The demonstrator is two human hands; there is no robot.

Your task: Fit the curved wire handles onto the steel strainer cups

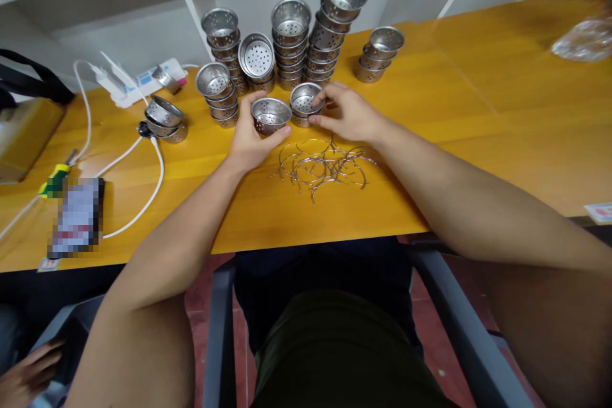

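Perforated round metal cups are what both hands deal with. My left hand point(252, 137) is closed around one strainer cup point(271, 116), thumb along its near side and fingers at its far left. At the rim of a short stack of strainer cups point(306, 102) is my right hand point(345, 113), index finger at the opening and thumb against the side. In front of both hands lies a loose pile of thin curved metal wires point(325, 167) on the yellow table point(248, 217).
Stacks of strainer cups point(291, 38) stand along the wall, one tall stack point(329, 38) leaning. A smaller stack point(380, 54) is to the right. At left are a power strip point(153, 80), white cables, a phone point(76, 217) and another person's hand point(33, 373). Clear plastic point(584, 39) lies far right.
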